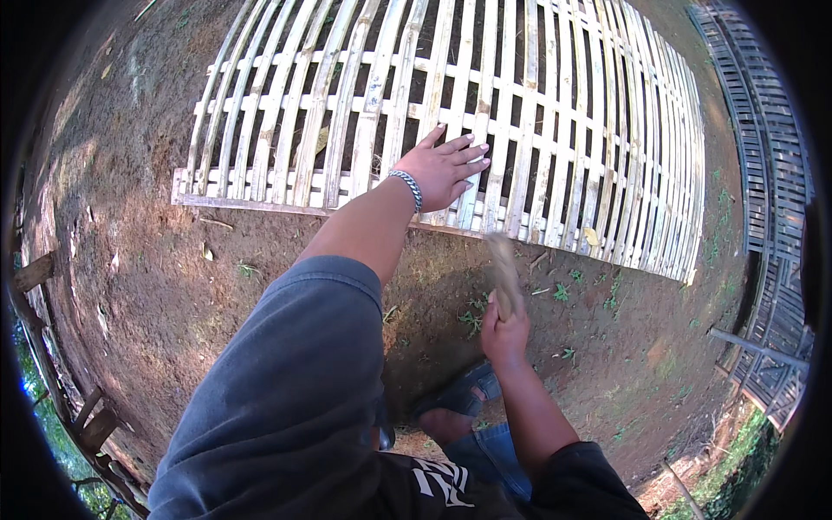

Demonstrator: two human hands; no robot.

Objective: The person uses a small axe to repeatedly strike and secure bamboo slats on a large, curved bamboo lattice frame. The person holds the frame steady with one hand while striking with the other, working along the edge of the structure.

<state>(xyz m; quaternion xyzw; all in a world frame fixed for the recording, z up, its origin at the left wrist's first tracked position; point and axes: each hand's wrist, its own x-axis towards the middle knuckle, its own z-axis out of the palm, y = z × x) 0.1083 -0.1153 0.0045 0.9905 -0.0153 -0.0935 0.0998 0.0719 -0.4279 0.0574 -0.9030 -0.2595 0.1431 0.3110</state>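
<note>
The fingers of the left hand (440,173) are spread flat on the slatted panel (482,102), with nothing gripped. By the right hand's (505,336) curled fingers a blurred wooden stick (503,270) is held, its long axis aimed near to far, toward the panel's near edge; contact cannot be told. The panel is laid on soil (260,295) just beyond the right hand, its slats run near to far; by the left hand it is already touched.
</note>
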